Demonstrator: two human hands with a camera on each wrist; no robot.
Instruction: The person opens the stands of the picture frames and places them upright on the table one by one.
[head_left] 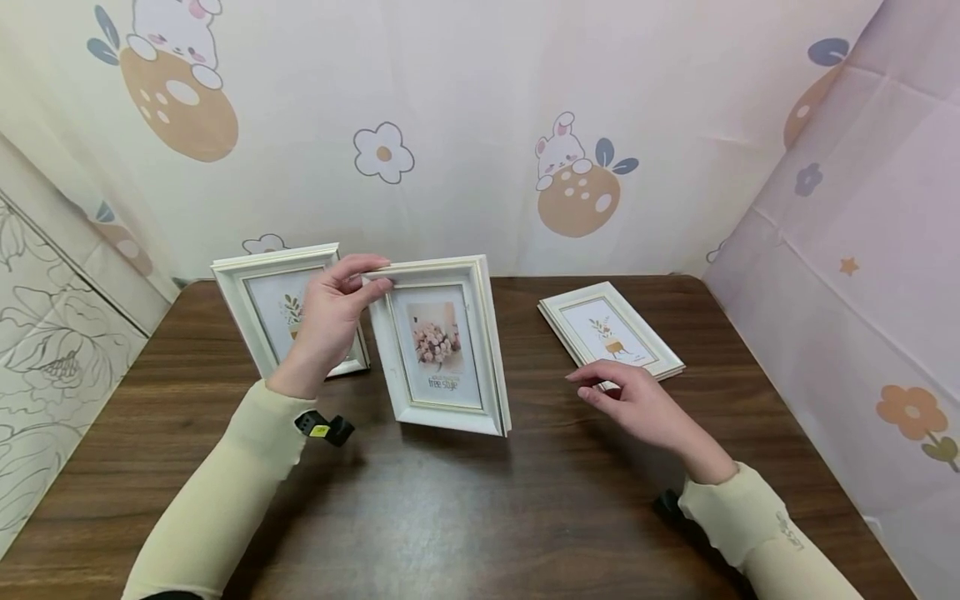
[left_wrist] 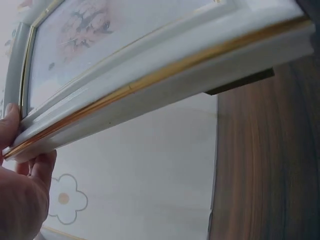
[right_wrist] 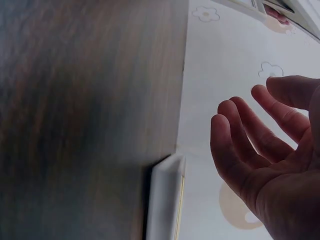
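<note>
My left hand (head_left: 335, 314) grips the top left corner of a white picture frame (head_left: 492, 350), thumb in front and fingers behind. Gold lines edge this frame, which holds a print of pink flowers, and it is held upright. In the left wrist view the flower frame (left_wrist: 165, 75) crosses the picture at a slant, pinched at its corner. My right hand (head_left: 637, 402) hovers with loosely bent fingers and holds nothing. Just beyond it, a second white picture frame (head_left: 637, 329) with a plant print lies face up on the table. The right wrist view shows that hand (right_wrist: 270, 155) empty.
A third white picture frame (head_left: 264, 304) with a plant print stands at the back left, partly behind my left hand. Everything is on a dark brown wooden table (head_left: 480, 517). A pale curtain (head_left: 465, 108) with rabbits and flowers hangs behind the table's far edge.
</note>
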